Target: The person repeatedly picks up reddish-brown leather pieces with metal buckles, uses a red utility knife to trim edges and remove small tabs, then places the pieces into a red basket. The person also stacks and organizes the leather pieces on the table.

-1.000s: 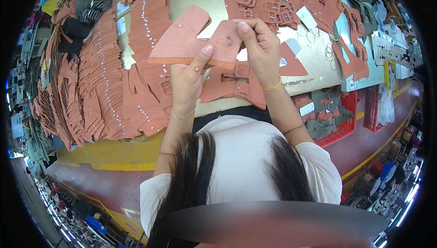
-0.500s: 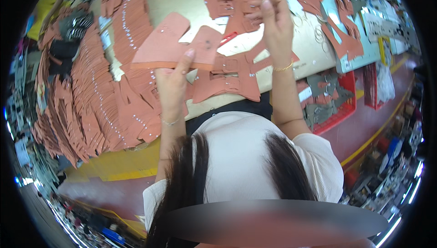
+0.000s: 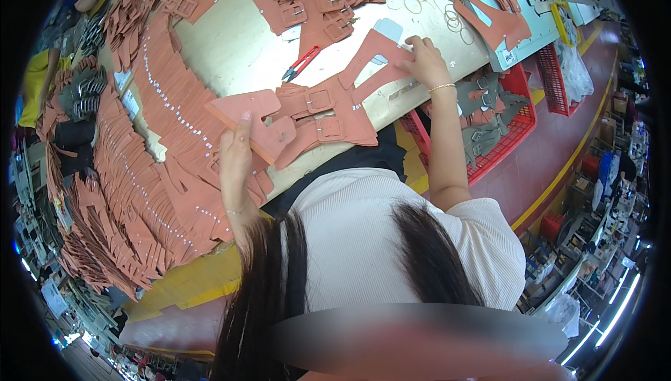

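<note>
- Head view: the left forearm is raised from the lower edge and held nearly upright, with the left hand (image 3: 236,149) lifted above the near edge of the tabletop (image 3: 231,52).
- A stack of flat terracotta leather pieces (image 3: 253,117) is gripped by the closed left hand, the thumb being pressed on the top piece and the other fingers hidden beneath the stack.
- The right arm is stretched forward and slightly outward, a thin bracelet being seen at the wrist.
- The right hand (image 3: 424,63) is laid palm down, fingers curled, on a Y-shaped leather piece (image 3: 374,59) that lies flat on the tabletop; whether the piece is pinched or only pressed cannot be told.
- Between the two hands, buckled strap pieces (image 3: 321,119) are spread on the tabletop, just beside the held stack.
- Beyond the left hand, red-handled snips (image 3: 300,64) are seen lying on the bare surface.
- To the outer side of the left hand, long overlapping rows of leather pieces (image 3: 161,164) are fanned out.
- Below the right forearm, a red plastic basket (image 3: 521,119) is seen beside the tabletop, filled with grey and terracotta cut pieces (image 3: 489,112).
</note>
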Demonstrator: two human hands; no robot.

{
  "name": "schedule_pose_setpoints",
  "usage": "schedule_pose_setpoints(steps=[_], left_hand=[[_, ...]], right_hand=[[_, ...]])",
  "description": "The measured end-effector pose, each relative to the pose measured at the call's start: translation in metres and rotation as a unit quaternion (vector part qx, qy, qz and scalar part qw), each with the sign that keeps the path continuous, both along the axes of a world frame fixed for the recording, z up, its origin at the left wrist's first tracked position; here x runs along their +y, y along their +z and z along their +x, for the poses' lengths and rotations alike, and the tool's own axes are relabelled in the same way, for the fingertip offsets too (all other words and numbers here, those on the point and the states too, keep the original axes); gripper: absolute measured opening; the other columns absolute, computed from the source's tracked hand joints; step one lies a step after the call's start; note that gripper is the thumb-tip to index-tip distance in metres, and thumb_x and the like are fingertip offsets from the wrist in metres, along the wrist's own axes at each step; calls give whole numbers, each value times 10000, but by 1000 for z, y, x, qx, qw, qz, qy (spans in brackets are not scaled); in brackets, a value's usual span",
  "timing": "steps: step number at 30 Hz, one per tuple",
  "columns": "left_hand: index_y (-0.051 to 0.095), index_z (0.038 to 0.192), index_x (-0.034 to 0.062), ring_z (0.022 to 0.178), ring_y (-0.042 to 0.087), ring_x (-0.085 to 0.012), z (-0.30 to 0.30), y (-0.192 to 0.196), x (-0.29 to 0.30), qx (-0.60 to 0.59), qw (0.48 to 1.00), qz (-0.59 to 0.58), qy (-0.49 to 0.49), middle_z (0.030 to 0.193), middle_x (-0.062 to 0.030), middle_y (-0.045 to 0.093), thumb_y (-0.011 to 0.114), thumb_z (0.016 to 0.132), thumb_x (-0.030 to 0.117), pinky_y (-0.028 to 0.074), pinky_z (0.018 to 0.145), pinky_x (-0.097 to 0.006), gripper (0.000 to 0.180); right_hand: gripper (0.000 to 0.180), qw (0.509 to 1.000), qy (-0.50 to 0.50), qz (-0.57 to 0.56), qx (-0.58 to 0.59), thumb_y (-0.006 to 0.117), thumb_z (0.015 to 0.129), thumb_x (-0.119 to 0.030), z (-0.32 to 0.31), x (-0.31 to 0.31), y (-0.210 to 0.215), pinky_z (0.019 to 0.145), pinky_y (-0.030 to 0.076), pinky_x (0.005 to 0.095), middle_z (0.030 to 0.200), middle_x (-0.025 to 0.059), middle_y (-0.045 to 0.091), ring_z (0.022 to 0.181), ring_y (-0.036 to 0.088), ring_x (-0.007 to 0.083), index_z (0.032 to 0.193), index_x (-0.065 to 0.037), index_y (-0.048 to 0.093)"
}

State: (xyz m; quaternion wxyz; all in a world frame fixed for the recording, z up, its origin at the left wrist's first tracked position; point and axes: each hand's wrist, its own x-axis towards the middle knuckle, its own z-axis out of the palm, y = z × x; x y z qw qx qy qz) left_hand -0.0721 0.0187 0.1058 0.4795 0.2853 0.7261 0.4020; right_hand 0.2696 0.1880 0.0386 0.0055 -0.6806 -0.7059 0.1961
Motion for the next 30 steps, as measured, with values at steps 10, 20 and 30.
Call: schedule_pose_setpoints(steps=[10, 20, 30], left_hand=[[623, 963, -36, 751, 563, -91, -7, -4, -5, -86, 989, 68, 100, 872, -39, 616, 587, 898, 158, 448, 637, -250, 208], [576, 1101, -66, 858, 622, -145, -13, -11, -7, -163, 972, 104, 137, 997, -86, 632, 590, 892, 122, 510, 739, -282, 281], [483, 1211, -75, 953, 644, -216, -18, -13, -14, -189, 958, 142, 162, 1093, -141, 617, 583, 890, 87, 539, 832, -346, 374]], right_hand=[[230, 993, 80, -6, 84, 707, 791, -183, 2, 12, 31, 745, 493, 367, 962, 113, 658, 795, 638, 239, 966, -48, 644], [201, 824, 226, 260, 450, 661, 745, 46, -47, -4, 116, 841, 479, 329, 966, 30, 675, 972, 607, 225, 914, -63, 679], [210, 809, 320, 244, 429, 654, 628, 126, -61, -13, 98, 1092, 349, 441, 1319, 125, 569, 1350, 396, 336, 669, -80, 658]])
